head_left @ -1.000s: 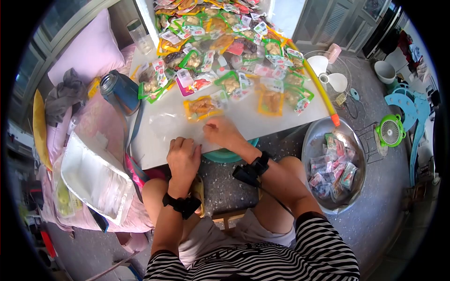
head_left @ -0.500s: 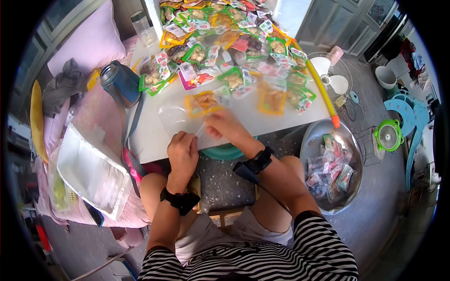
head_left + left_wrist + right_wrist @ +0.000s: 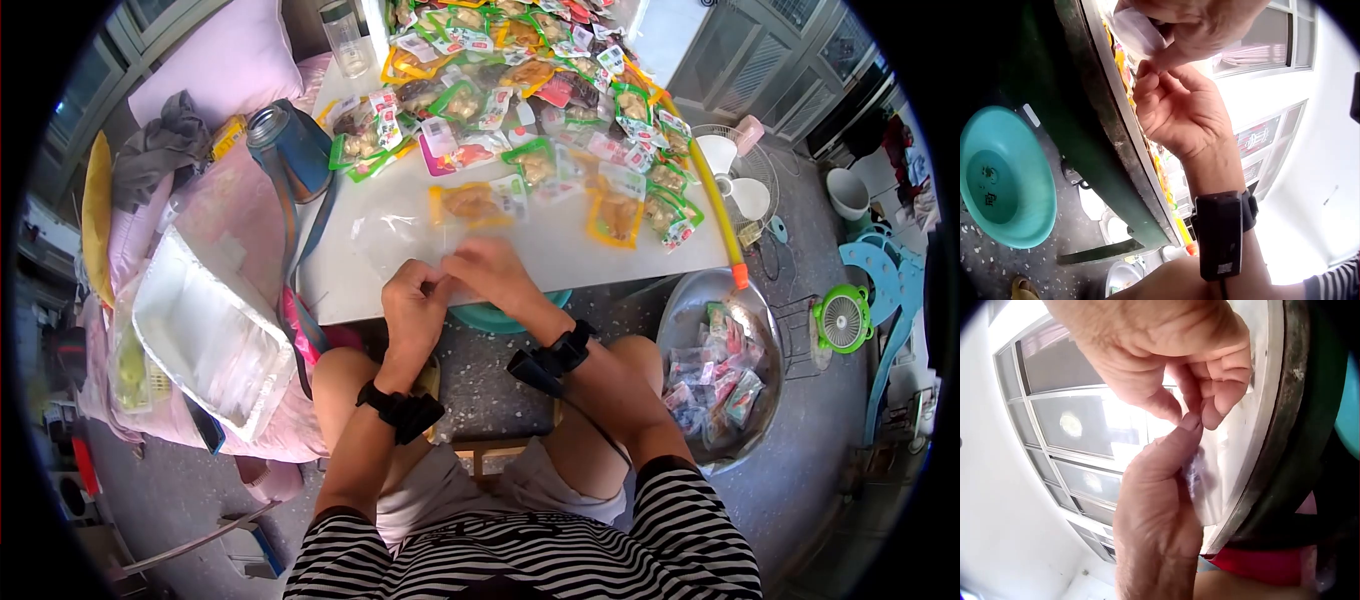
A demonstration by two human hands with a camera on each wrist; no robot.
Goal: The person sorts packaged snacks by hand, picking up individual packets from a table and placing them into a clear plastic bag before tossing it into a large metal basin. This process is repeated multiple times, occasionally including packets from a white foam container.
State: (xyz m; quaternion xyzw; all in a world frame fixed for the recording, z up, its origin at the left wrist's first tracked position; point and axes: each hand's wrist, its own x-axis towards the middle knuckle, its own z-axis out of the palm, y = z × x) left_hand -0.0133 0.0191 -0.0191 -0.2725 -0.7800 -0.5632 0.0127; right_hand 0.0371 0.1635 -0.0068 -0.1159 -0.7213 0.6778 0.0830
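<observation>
A clear plastic bag is gripped in my left hand, its film hanging beside the thumb. My right hand meets it at the table's near edge, thumb and fingertips pinching the bag's edge against the left thumb tip. In the head view, more clear film spreads over the tabletop just beyond both hands. Past it lies a yellow-edged food pouch, with another yellow-edged pouch to the right.
Food pouches are heaped at the back of the white table. A blue flask and a white foam box are at left. Right of my knee stands a metal basin with small packets; a teal basin is under the table.
My hands were slightly apart, the right one moving by the left with a thin bit of film between them. Now their fingertips meet. The head view has shifted a little.
</observation>
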